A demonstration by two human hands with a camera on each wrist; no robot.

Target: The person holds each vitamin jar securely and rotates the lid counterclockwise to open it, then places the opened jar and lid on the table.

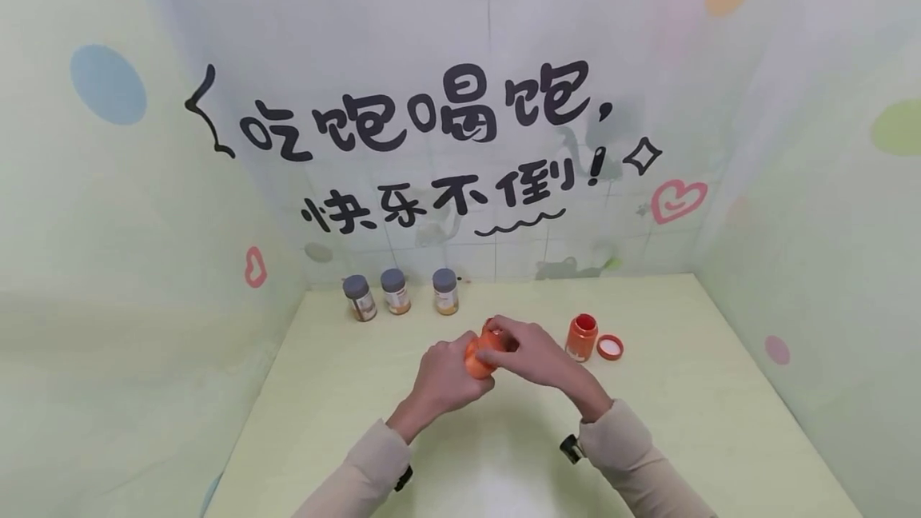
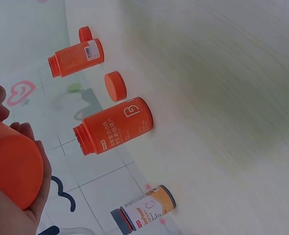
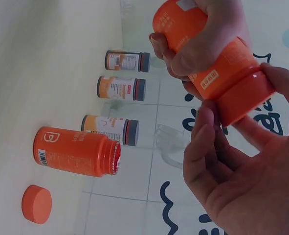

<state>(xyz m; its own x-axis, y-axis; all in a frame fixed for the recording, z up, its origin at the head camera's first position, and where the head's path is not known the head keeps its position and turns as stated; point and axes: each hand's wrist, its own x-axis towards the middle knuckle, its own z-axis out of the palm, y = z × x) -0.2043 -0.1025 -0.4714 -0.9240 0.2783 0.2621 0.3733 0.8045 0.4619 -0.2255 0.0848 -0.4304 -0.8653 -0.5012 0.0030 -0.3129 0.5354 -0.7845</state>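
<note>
My left hand (image 1: pixel 448 376) grips an orange bottle (image 3: pixel 227 68) round its body, tilted and held up off the table. The fingers and thumb of my right hand (image 1: pixel 536 354) pinch the bottle's orange cap (image 3: pixel 246 98), which sits on the neck in the right wrist view. The base of this bottle faces the camera in the left wrist view. Beyond the hands an uncapped orange bottle (image 2: pixel 115 125) stands upright, its cap (image 2: pixel 116 86) beside it. In the head view the hands largely hide that pair.
Farther right stands another uncapped orange bottle (image 1: pixel 581 338), with its cap (image 1: pixel 610 347) lying inner side up beside it. Several dark-capped jars, among them one jar (image 1: pixel 445 292), line the back of the pale table (image 1: pixel 324 406). Printed walls (image 1: pixel 504 246) enclose the back and sides.
</note>
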